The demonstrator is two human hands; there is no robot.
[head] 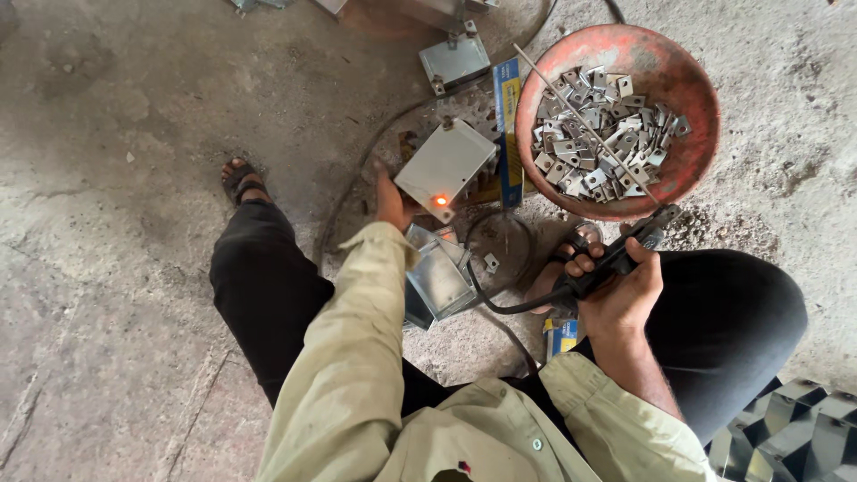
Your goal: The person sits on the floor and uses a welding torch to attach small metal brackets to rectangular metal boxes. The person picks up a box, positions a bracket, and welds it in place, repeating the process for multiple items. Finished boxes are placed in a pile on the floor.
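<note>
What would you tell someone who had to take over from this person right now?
Left hand: holds the grey metal box by its lower edge, on the floor. A spot on the box's near corner glows orange.
Right hand: grips the black electrode holder, with its thin rod reaching over the red bowl of small metal tabs.
Done: one weld spot is still hot; another box with tabs lies further away.
Left: more boxes lie by the knee; I cannot tell whether they have tabs.
</note>
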